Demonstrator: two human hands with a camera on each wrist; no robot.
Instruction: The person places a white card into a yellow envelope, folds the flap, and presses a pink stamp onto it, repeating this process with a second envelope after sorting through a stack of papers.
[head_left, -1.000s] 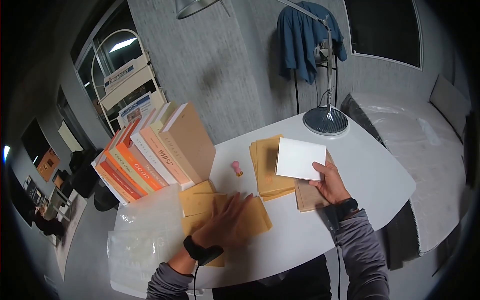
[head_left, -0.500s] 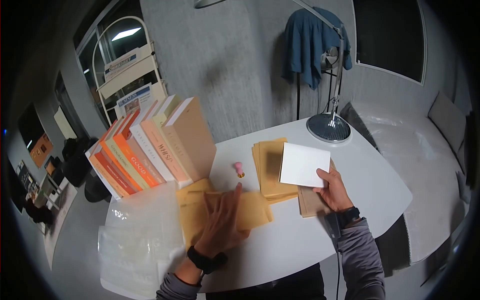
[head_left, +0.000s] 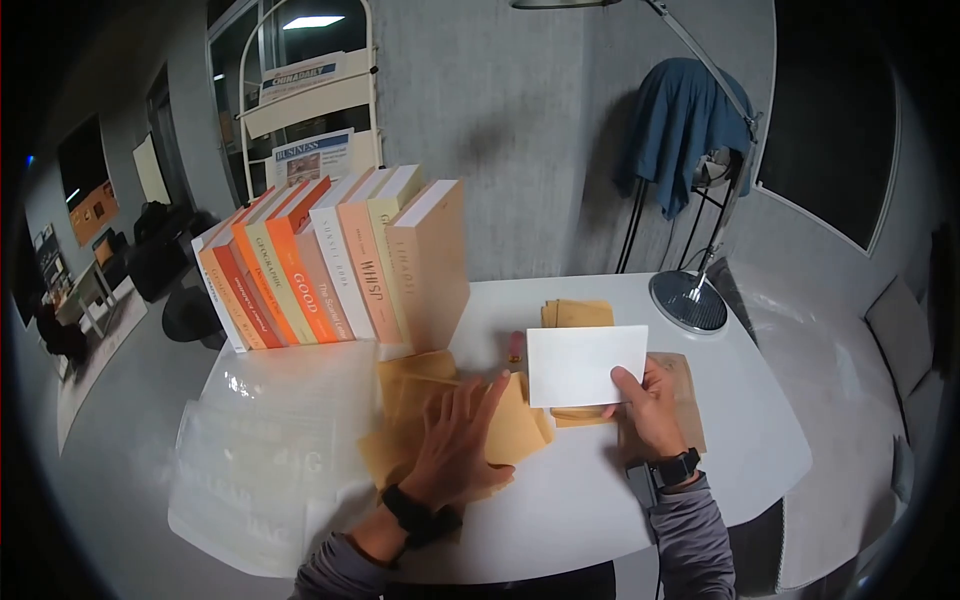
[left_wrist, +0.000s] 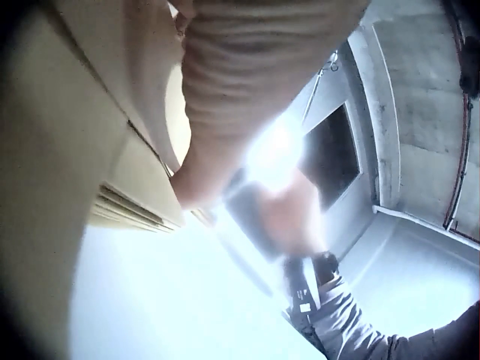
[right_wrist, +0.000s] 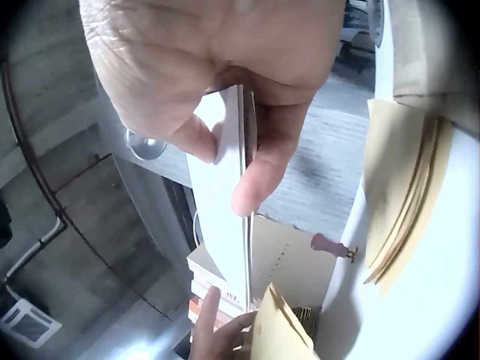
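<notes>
My right hand pinches a thin stack of white cards at its lower right corner, thumb on the face toward me. From the right wrist view the cards appear edge-on, with the fingers on the other side. Over a spread of yellow-brown envelopes at the left front lies my left hand, its fingers extended and apart. Stacked envelope edges show near the thumb in the left wrist view. Another pile of envelopes sits behind the white cards, partly hidden.
A row of upright books stands at the back left. Clear plastic bags lie in front of it. A pink-handled wax stamp stands near the envelope pile. Brown paper envelopes lie under the right hand; a lamp base is behind.
The head view has swung to the right. My right hand has brought the white cards leftward and nearer, now overlapping the rear envelope pile. The left hand stays over the front envelopes.
</notes>
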